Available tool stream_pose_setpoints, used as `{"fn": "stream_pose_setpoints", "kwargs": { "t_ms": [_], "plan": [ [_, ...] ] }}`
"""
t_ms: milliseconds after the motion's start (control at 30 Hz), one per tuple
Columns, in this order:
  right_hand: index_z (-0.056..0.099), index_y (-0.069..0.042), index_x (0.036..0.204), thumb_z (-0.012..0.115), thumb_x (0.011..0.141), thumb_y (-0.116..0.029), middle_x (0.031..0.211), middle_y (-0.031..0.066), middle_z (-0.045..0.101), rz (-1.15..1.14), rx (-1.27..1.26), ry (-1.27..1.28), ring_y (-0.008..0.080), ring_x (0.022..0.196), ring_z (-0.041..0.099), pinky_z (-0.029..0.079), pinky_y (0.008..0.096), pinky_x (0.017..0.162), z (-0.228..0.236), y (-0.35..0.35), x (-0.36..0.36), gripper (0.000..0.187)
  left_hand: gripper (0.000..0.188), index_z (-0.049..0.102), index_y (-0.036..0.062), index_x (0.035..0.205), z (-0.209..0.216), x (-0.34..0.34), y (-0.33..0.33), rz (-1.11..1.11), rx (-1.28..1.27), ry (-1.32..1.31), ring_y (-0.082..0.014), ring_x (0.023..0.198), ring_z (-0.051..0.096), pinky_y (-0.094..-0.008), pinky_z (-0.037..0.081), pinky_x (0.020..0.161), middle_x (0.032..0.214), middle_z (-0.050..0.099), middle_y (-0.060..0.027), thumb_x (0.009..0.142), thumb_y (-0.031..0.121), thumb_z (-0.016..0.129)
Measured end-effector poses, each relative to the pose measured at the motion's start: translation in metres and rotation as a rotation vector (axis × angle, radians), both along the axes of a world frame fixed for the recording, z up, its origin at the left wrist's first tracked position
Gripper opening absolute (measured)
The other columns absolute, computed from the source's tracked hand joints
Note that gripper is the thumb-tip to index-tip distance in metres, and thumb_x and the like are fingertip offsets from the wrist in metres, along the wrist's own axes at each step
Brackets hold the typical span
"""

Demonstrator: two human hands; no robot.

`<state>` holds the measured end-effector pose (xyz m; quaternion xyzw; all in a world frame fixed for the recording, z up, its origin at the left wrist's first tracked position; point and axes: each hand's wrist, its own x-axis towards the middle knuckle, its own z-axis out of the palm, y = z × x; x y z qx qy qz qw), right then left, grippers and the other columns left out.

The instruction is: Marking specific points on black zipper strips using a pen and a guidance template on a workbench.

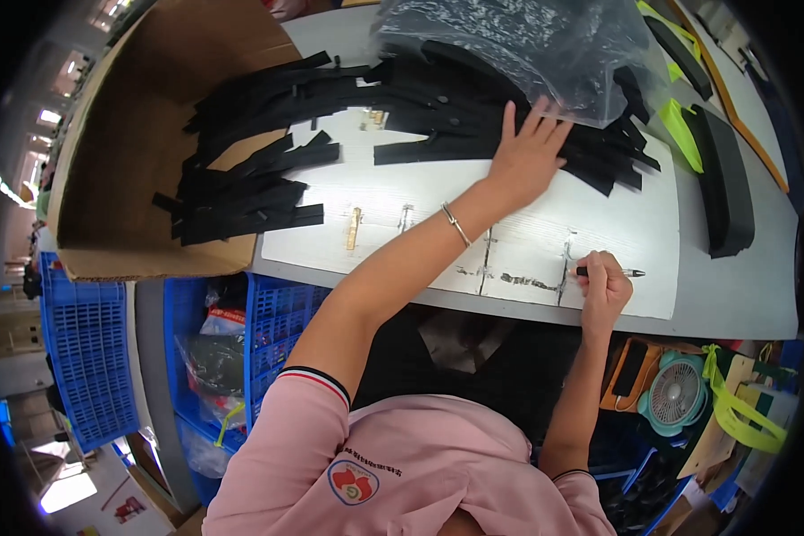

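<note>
My left hand [525, 165] reaches across the white board [402, 255], its fingers spread on the edge of a pile of flat black strips [447, 112]. Some fingertips lie beside a clear plastic bag [518, 45] that covers the far part of the pile. Near the board's front edge, my right hand [604, 284] is closed around a pen [635, 273], which points to the right. Dark lines and smudges mark the board between my hands and the front edge. A short gold-coloured strip [354, 229] is on the board at the left.
An open cardboard box [125, 170] stands at the left, with more black strips across its edge. Long black padded pieces [722, 183] with yellow-green straps lie at the right. Blue crates [89, 348] stand below left; a small teal fan [675, 393] is below right.
</note>
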<state>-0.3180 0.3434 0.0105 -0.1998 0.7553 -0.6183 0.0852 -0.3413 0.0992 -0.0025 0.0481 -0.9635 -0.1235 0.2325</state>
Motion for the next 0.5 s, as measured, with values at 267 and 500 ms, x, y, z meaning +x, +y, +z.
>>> {"fn": "stream_pose_setpoints", "kwargs": {
  "t_ms": [267, 500],
  "plan": [
    [0.074, 0.0, 0.087, 0.062, 0.105, -0.016, 0.072, -0.0005, 0.064, -0.023, 0.008, -0.015, 0.004, 0.061, 0.051, 0.041, 0.0212, 0.058, -0.001, 0.002, -0.002, 0.026, 0.049, 0.059, 0.0073, 0.143, 0.024, 0.096, -0.002, -0.212, 0.372, 0.059, -0.0363, 0.145, 0.046, -0.0497, 0.031, 0.123, 0.151, 0.054, -0.0169, 0.097, 0.017, 0.071],
    [0.076, -0.001, 0.104, 0.062, 0.105, -0.013, 0.077, 0.0013, 0.066, -0.002, 0.029, 0.061, 0.0036, 0.063, 0.052, 0.04, 0.0202, 0.056, 0.002, 0.0, -0.001, 0.019, 0.033, 0.071, 0.0048, 0.125, 0.034, 0.218, -0.142, 0.319, -0.023, 0.165, -0.0326, 0.133, 0.059, -0.0444, 0.041, 0.115, 0.131, 0.069, -0.015, 0.095, 0.017, 0.075]
  ]
}}
